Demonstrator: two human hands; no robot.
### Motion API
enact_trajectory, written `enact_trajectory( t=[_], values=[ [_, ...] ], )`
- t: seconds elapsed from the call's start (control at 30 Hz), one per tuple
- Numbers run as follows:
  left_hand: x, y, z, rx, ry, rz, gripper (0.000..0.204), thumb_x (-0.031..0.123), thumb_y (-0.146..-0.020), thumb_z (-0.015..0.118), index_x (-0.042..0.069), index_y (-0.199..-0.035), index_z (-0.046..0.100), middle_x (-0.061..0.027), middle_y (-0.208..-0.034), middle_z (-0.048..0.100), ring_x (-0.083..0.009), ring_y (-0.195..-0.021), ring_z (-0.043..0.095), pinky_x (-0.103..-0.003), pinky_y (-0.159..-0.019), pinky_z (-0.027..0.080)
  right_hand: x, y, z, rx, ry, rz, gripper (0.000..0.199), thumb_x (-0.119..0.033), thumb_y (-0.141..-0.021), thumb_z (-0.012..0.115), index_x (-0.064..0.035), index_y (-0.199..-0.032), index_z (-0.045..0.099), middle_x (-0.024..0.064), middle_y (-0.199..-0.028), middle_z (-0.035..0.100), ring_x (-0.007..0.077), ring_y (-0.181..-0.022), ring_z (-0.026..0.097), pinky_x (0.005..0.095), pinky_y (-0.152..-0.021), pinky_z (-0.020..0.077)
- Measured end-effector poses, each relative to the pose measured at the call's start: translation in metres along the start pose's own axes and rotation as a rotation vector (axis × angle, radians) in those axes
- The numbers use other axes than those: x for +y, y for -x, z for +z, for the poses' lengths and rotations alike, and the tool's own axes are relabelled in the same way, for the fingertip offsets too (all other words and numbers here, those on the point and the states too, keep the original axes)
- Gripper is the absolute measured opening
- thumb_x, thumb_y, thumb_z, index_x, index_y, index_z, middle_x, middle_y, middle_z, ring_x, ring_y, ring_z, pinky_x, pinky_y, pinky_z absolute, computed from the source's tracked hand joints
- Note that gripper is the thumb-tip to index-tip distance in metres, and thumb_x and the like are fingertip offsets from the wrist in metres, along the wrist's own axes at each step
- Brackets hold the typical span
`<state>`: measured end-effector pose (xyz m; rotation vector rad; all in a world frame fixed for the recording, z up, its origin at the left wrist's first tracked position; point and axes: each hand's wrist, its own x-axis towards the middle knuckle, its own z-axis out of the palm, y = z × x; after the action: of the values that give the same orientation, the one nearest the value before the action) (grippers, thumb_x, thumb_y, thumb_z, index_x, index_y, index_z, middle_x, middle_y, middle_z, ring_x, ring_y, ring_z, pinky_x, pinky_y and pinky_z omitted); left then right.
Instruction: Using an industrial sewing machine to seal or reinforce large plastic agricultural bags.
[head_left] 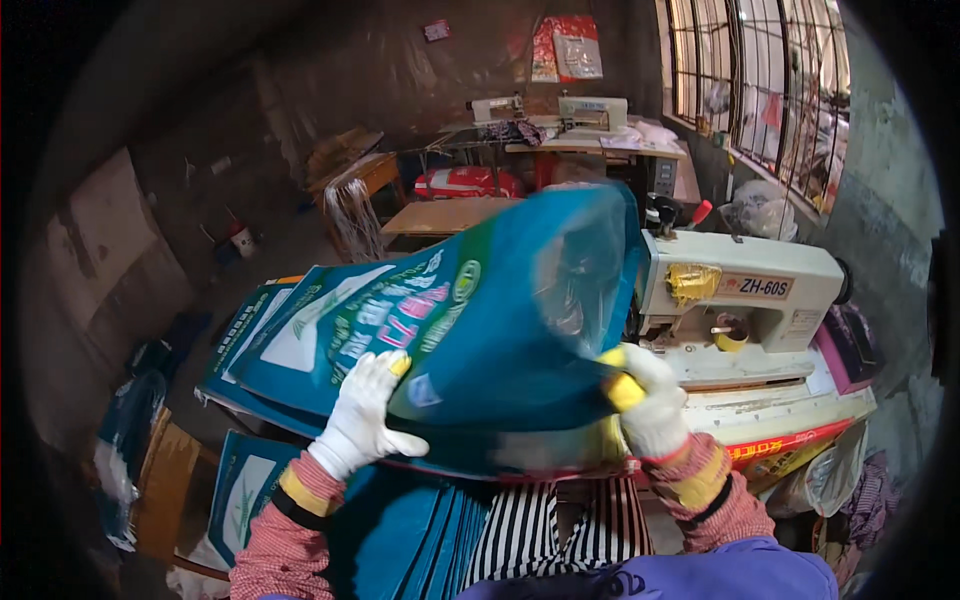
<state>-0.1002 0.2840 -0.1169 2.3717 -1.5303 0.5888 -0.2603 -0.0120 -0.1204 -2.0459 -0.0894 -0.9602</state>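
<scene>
A large teal printed woven sack (pixel 500 350) with a green band lies in front of me, one end lifted so its clear plastic liner shows. My right hand (pixel 650 400), in a white glove with yellow fingertips, pinches the sack's edge at the right. Fingers spread, my left hand (pixel 362 415) rests on the sack's lower left part in a matching glove. Under it, more teal sacks (pixel 225 365) are layered at the left. A pile of folded teal sacks (pixel 410 530) sits below, near my lap.
A white sewing machine (pixel 745 275) stands on a table just right of the sack, with a purple box (pixel 848 348) beside it. Further back are another worktable with two machines, a wooden table (pixel 355 180) hung with white strands, and a barred window (pixel 765 90).
</scene>
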Motion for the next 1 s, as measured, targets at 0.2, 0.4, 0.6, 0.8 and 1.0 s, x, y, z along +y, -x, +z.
enact_trajectory(
  t=[0.2,0.4,0.6,0.8,1.0],
  values=[
    [-0.005,0.01,0.065,0.006,-0.299,-0.071,0.066,0.018,-0.061,0.071,-0.004,-0.118,0.046,-0.0203,-0.123,0.046,-0.0335,-0.114,0.045,-0.041,-0.099,0.034,0.054,0.028,-0.013,0.218,-0.339,0.441,0.017,-0.011,-0.085,0.058,-0.0034,-0.1,0.059,0.0014,-0.086,0.059,0.0098,-0.076,0.052,0.0243,-0.067,0.0436],
    [-0.061,0.04,0.087,-0.327,-0.538,-0.356,0.027,0.017,-0.064,0.068,0.008,-0.088,0.06,-0.008,-0.085,0.061,-0.0223,-0.08,0.063,-0.034,-0.066,0.05,0.053,0.068,0.025,-0.201,-0.087,0.441,0.019,0.003,-0.078,0.054,-0.0025,-0.095,0.061,0.0058,-0.087,0.064,0.013,-0.086,0.056,0.0266,-0.079,0.0445],
    [-0.125,0.111,0.054,-0.076,-0.431,-0.653,0.017,0.013,-0.082,0.046,0.007,-0.084,0.062,-0.0163,-0.085,0.062,-0.0322,-0.079,0.061,-0.038,-0.069,0.049,0.002,0.111,0.115,-0.47,-0.345,0.133,0.017,0.0,-0.071,0.057,-0.0077,-0.086,0.059,0.0081,-0.078,0.055,0.0173,-0.076,0.052,0.0298,-0.066,0.0432],
    [-0.081,0.218,-0.002,0.436,1.19,-1.295,0.047,0.041,-0.093,0.041,0.002,-0.117,0.052,-0.0111,-0.105,0.059,-0.0168,-0.09,0.058,-0.028,-0.075,0.047,-0.006,0.143,0.105,-1.059,-0.6,-0.11,0.024,-0.01,-0.083,0.054,-0.0154,-0.107,0.058,0.0124,-0.099,0.06,0.0255,-0.091,0.06,0.0327,-0.076,0.0487],
    [0.087,0.261,0.002,0.346,0.718,-1.541,0.039,0.03,-0.09,0.054,-0.003,-0.11,0.049,-0.0072,-0.102,0.055,-0.0133,-0.088,0.051,-0.026,-0.079,0.042,0.033,0.055,0.082,-0.858,0.545,0.016,0.026,-0.015,-0.079,0.055,-0.0047,-0.103,0.059,0.0144,-0.097,0.061,0.0315,-0.088,0.059,0.0349,-0.076,0.0488]
  ],
)
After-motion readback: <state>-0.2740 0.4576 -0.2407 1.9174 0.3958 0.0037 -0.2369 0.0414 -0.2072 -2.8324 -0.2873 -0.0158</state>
